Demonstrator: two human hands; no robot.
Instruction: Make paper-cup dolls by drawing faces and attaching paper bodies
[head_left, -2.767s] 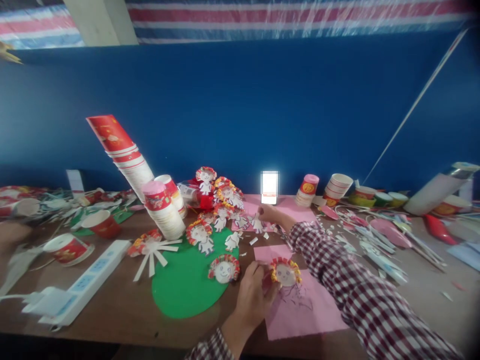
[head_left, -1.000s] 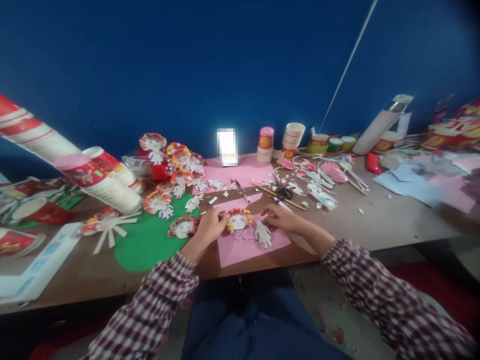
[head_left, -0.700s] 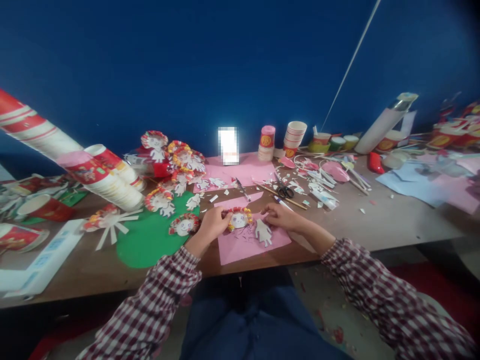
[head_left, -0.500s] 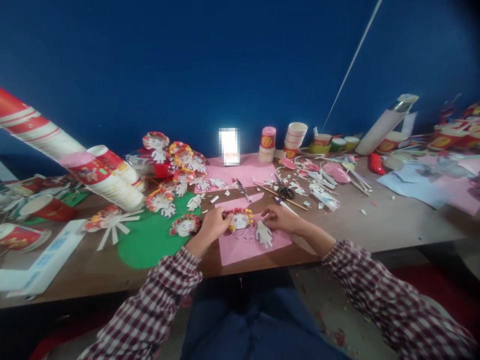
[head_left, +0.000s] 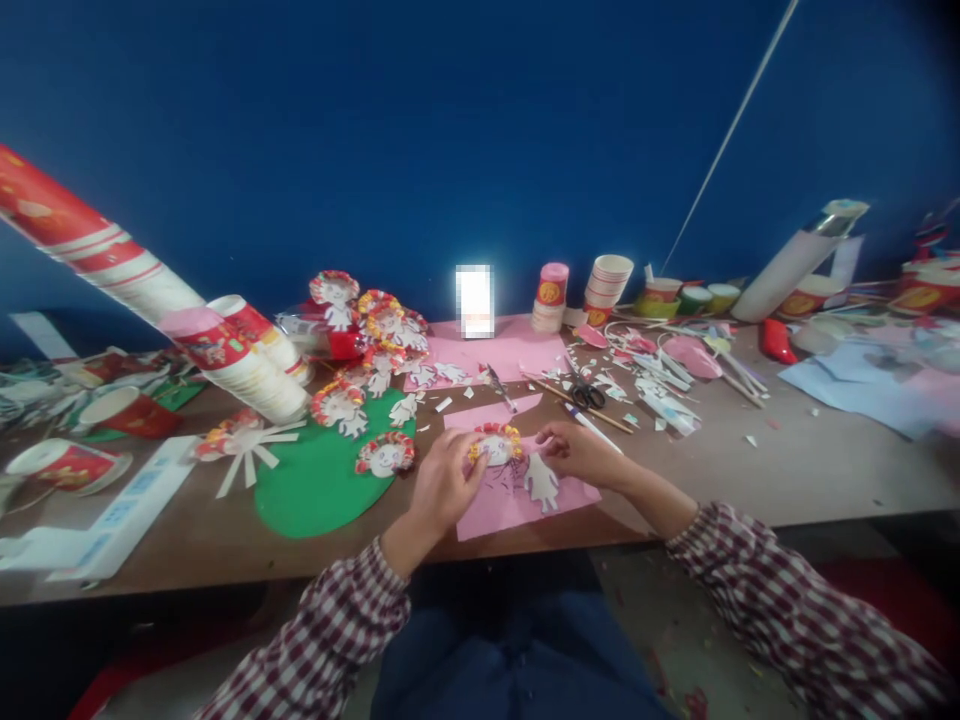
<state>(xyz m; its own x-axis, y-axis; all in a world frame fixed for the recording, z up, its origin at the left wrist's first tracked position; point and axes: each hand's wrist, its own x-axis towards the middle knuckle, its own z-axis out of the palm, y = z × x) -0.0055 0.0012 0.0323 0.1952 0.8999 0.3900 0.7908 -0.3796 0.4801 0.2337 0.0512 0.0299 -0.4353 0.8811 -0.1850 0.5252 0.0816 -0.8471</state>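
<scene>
A round paper doll head (head_left: 497, 449) with a drawn face and a curly yellow and red rim is in my left hand (head_left: 448, 478), whose fingers cover its left edge. Just to its right, my right hand (head_left: 577, 450) pinches the top of a white paper body cutout (head_left: 541, 487) with small arms and legs. Head and body are side by side over a pink sheet (head_left: 480, 518) with dark scribbles. Another paper head (head_left: 385, 456) lies on a green paper shape (head_left: 322, 510) to the left.
Behind my hands lie black-handled scissors (head_left: 589, 396), a pen (head_left: 501, 388) and scattered paper scraps. Finished paper dolls (head_left: 386, 318) cluster at back left beside long leaning stacks of paper cups (head_left: 240, 365). Shorter cup stacks (head_left: 609, 285) stand along the blue wall.
My left hand has turned and now covers more of the doll head's left side. My right hand still pinches the body cutout. The whole view has shifted slightly.
</scene>
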